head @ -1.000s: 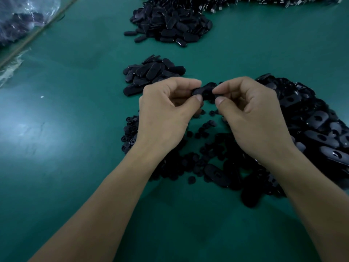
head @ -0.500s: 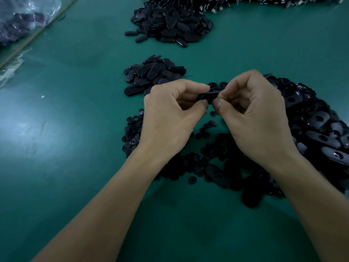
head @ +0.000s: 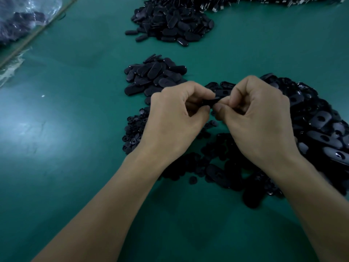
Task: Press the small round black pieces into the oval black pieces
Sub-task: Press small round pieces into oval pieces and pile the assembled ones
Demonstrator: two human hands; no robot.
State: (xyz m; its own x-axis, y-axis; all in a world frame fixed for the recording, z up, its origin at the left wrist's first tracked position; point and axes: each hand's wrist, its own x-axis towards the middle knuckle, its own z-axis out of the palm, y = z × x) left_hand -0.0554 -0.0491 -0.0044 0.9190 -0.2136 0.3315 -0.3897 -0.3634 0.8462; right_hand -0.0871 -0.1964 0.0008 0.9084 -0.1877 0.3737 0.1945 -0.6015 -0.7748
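Observation:
My left hand [head: 175,118] and my right hand [head: 255,118] meet above the green table, both pinching one black oval piece [head: 212,101] between thumbs and curled fingers. Most of that piece is hidden by my fingertips; I cannot tell whether a round piece sits in it. Small round black pieces [head: 134,133] lie scattered under and to the left of my hands. A big heap of oval pieces with holes [head: 321,125] spreads on the right.
A small pile of oval pieces [head: 154,76] lies just beyond my hands, and a larger pile [head: 173,23] sits further back. A clear plastic bag [head: 20,17] with dark parts lies at the far left corner. The table [head: 66,129] is green.
Both hands have drifted slightly down and closer together, with the oval piece sunk deeper between the fingertips. The piles have not moved.

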